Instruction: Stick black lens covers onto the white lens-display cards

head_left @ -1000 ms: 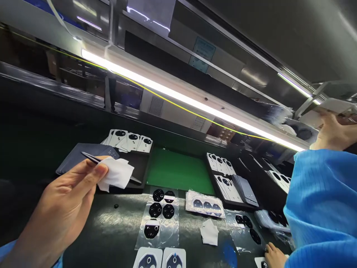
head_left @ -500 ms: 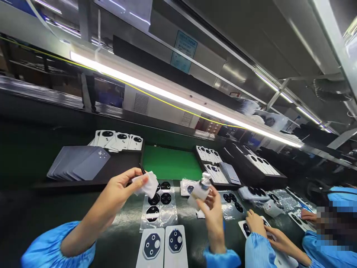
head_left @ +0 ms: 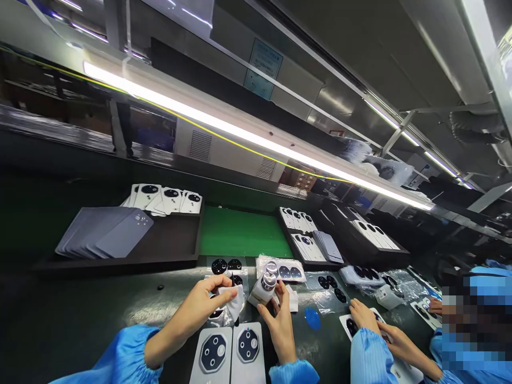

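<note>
**Bottle [head_left: 262, 292] shifted left, left hand [head_left: 200, 305] moved right; gap narrowed**

Right hand [head_left: 282, 326] grasped the bottle, fingers curled around its right side. Could not tell whether its base touched the bench [head_left: 136, 306]. Left thumb and fingers pinched a white cloth [head_left: 235, 306] with a slim dark tool [head_left: 232, 278], just left of the bottle and near two white panels [head_left: 248, 368].

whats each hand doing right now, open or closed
Left hand: closed, pinching a white cloth and a thin dark tool.
Right hand: closed around a white bottle.
</note>
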Demonstrator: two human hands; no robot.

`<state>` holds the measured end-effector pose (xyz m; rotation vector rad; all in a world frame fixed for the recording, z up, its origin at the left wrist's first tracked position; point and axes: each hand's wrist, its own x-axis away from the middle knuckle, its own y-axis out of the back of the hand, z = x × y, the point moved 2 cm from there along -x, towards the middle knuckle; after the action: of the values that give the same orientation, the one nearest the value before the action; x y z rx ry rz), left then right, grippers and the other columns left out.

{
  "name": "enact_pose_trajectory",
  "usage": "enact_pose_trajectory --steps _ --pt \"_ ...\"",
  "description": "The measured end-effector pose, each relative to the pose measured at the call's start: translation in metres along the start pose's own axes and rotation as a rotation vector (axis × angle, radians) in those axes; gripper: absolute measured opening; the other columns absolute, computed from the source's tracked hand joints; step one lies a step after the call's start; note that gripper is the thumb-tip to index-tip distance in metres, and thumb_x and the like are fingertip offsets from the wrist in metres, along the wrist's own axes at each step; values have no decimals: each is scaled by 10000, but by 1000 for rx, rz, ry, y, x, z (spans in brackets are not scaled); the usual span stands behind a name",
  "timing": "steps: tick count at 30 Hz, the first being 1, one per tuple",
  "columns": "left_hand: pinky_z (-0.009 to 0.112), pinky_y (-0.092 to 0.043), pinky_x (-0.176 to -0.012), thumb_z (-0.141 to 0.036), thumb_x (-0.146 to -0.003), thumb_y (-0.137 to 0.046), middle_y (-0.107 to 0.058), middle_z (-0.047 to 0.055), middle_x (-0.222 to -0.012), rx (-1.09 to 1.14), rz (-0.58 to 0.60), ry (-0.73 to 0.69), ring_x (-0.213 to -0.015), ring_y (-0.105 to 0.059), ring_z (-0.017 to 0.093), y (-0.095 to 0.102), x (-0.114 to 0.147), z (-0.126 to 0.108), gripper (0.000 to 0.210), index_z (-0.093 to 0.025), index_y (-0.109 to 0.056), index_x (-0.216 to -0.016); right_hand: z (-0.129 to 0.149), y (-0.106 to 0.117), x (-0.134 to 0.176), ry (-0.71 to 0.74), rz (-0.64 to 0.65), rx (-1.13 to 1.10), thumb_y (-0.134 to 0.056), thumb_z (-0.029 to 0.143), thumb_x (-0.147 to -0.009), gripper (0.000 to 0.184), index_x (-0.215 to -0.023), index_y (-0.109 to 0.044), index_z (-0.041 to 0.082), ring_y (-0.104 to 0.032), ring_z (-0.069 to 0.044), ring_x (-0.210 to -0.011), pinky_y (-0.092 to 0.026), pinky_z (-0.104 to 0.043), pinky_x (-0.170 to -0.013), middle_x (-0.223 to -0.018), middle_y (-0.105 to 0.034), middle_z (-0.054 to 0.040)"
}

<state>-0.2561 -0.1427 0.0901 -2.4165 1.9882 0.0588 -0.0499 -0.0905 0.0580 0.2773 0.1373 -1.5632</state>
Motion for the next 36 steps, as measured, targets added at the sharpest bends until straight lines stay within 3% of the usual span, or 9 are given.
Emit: enact_pose_trajectory --steps 4,6,8,12,15,21,24,30,36 --pt "234 -352 -542 -596 -597 -651 -498 -32 -606 25 76 69 -584 -452 143 -13 1 7 435 -183 -527 -650 11 18 24 66 -96 132 -674 465 -755 462 -1148 -624 227 -593 -263 -1126 -483 -364 -961 -1260 -619 -90" --pt "230 -332 -542 -595 -593 -646 -483 -40 -587 46 119 80 -568 -429 129 -22 2 7 439 -177 -521 -641 17 15 39 33 -24 72 -625 546 -795 402 -1021 -685 219 -655 -236 -967 -517 -318 -873 -1059 -703 -77" --pt "232 -330 -545 -590 -591 -644 -478 -45 -567 58 155 85 -551 -419 123 -30 5 6 434 -173 -533 -636 21 2 52 -49 87 -53 -587 632 -790 461 -931 -698 207 -660 -190 -748 -532 -264 -709 -808 -702 -47" --pt "247 -358 -583 -567 -581 -664 -517 -37 -583 71 186 71 -581 -455 138 -39 9 2 411 -169 -580 -647 22 -25 65 -219 195 -204 -620 698 -725 534 -866 -664 185 -366 -54 -392 -320 -168 -404 -510 -481 58" --pt "253 -375 -641 -494 -580 -694 -568 -18 -653 132 201 36 -647 -479 147 -40 11 -1 369 -158 -610 -707 17 -32 67 -269 161 -257 -636 725 -687 559 -808 -625 180 -220 -25 -399 -222 -152 -389 -503 -384 86" --pt "244 -343 -574 -526 -569 -698 -512 -55 -570 202 234 56 -554 -422 118 -44 11 15 450 -185 -490 -777 8 -31 71 -241 24 -257 -635 716 -699 529 -836 -591 207 -222 -44 -437 -152 -160 -365 -558 -378 74" --pt "255 -372 -614 -485 -551 -730 -552 -39 -640 220 260 42 -620 -480 137 -43 12 20 483 -196 -460 -828 11 -32 73 -269 -15 -297 -635 737 -678 562 -864 -574 210 -227 -38 -429 -149 -154 -380 -539 -377 82" --pt "301 -423 -804 -309 -744 -634 -586 21 -889 53 355 -153 -871 -549 189 -29 19 3 328 -201 -500 -1023 22 -30 68 -368 -33 -382 -681 764 -589 635 -847 -550 199 -119 -7 -411 -124 -135 -408 -468 -293 133" --pt "278 -438 -713 -412 -843 -509 -599 38 -815 -84 291 -182 -780 -552 184 -26 20 -13 255 -172 -590 -821 15 -36 72 -347 -19 -423 -731 730 -555 632 -818 -568 179 -175 16 -380 -142 -132 -399 -503 -436 98"
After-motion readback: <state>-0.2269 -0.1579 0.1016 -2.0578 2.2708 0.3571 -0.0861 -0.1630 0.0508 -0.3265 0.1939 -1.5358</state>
